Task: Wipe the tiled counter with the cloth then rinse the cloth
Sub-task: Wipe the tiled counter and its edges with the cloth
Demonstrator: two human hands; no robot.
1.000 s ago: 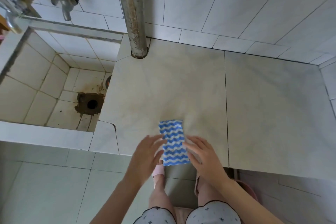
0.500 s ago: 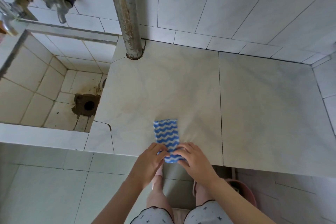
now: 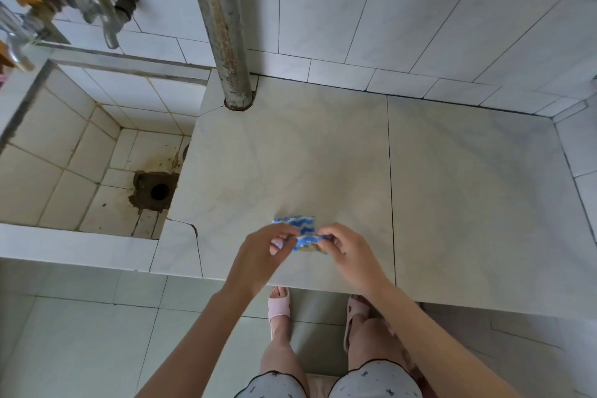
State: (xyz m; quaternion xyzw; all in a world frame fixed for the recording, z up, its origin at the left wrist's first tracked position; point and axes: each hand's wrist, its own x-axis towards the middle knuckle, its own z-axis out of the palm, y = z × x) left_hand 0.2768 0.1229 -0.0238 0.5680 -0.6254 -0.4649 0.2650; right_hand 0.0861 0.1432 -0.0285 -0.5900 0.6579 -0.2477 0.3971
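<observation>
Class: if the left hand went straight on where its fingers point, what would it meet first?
It pinches the cloth; beyond that, likely the right hand opposite, though depth is unclear.

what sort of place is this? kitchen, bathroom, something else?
Probably a household wash or utility area. It has a built-in tiled sink with a stained drain, bare metal taps on the tiled wall above it, and a tiled counter alongside.
</observation>
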